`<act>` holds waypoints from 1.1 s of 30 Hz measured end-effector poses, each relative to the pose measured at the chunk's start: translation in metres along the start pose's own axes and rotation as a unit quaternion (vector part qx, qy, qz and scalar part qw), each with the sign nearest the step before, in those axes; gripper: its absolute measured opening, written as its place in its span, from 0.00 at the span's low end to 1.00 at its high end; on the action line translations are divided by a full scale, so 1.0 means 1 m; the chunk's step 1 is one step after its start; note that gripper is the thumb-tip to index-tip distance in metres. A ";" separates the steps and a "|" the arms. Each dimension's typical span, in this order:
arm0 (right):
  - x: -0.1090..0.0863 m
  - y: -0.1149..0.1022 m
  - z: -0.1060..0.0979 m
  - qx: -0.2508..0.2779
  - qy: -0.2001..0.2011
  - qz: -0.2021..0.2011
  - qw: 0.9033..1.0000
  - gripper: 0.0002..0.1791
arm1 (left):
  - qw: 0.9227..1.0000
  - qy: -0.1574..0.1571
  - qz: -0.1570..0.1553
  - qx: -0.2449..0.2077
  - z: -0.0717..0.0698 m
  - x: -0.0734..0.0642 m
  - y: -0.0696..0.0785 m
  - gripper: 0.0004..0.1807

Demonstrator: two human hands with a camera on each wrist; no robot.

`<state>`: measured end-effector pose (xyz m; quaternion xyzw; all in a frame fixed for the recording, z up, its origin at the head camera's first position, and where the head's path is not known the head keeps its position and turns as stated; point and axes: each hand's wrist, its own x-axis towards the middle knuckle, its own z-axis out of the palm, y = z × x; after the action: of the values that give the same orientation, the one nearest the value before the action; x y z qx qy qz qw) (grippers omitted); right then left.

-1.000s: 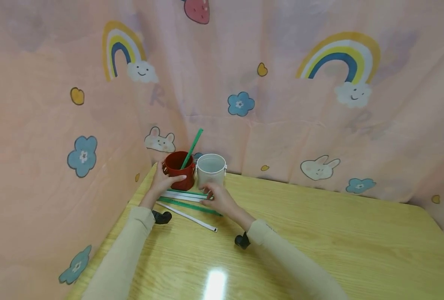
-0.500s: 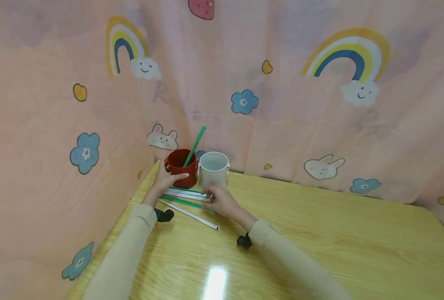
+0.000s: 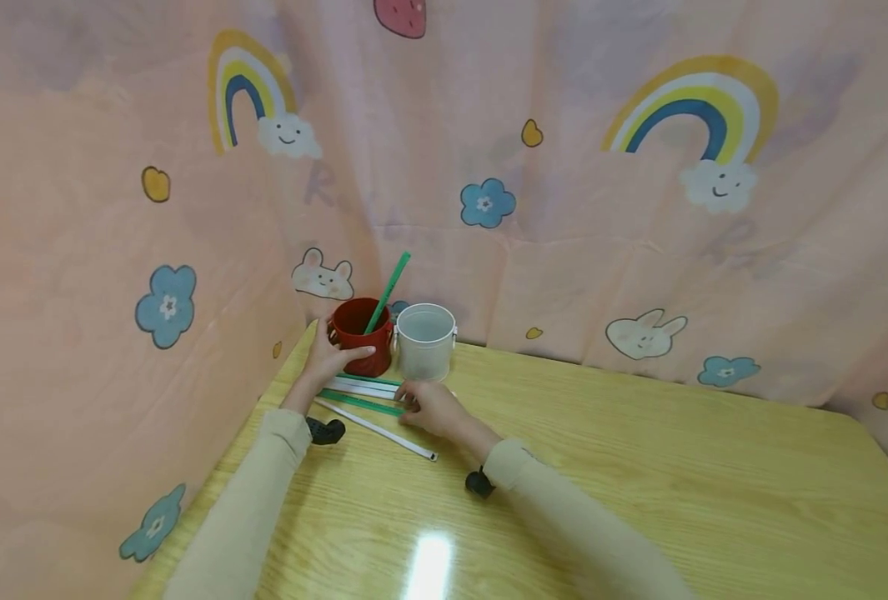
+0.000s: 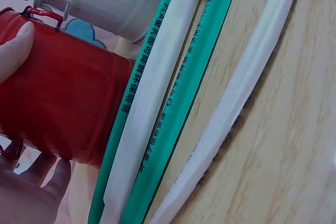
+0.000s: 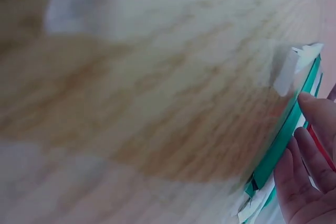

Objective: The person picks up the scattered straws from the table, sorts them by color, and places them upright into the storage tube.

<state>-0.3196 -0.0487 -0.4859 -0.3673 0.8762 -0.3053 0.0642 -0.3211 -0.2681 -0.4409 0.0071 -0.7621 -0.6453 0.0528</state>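
My left hand (image 3: 327,358) grips the side of a small red bucket (image 3: 381,348), thumb across its front and fingers behind. A green-wrapped straw (image 3: 390,289) leans upright out of that bucket. On the table in front of it lie several wrapped straws side by side, green and white (image 3: 368,389). My right hand (image 3: 436,408) is at their right ends, thumb and fingers pinching a green straw (image 5: 278,142) in the right wrist view. Printed writing runs along the green wrappers (image 4: 176,111) in the left wrist view. One white straw (image 3: 383,431) lies apart, angled toward me.
A white bucket (image 3: 425,348) with a handle stands right beside the red one. Behind both hangs a pink patterned cloth (image 3: 564,275), which also covers the left side. The wooden table (image 3: 639,467) stretches away to the right.
My right hand has shifted slightly left and toward me along the straws, from the white ones to the green one. The left hand keeps its grip on the red bucket.
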 end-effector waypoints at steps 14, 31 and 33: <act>0.010 -0.005 0.003 -0.022 -0.037 0.008 0.999 0.10 | 1.000 0.008 0.008 0.018 -0.005 0.019 -0.030 0.50; 0.016 -0.010 -0.006 -0.088 -0.064 0.030 0.994 0.12 | 1.000 0.022 0.007 0.008 -0.002 0.027 -0.025 0.50; 0.017 -0.012 -0.001 -0.096 -0.061 0.034 0.993 0.11 | 1.000 0.022 0.006 0.008 -0.004 0.025 -0.027 0.50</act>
<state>-0.3252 -0.0661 -0.4760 -0.3603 0.9076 -0.1944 0.0926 -0.3474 -0.2789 -0.4651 0.0175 -0.7659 -0.6386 0.0730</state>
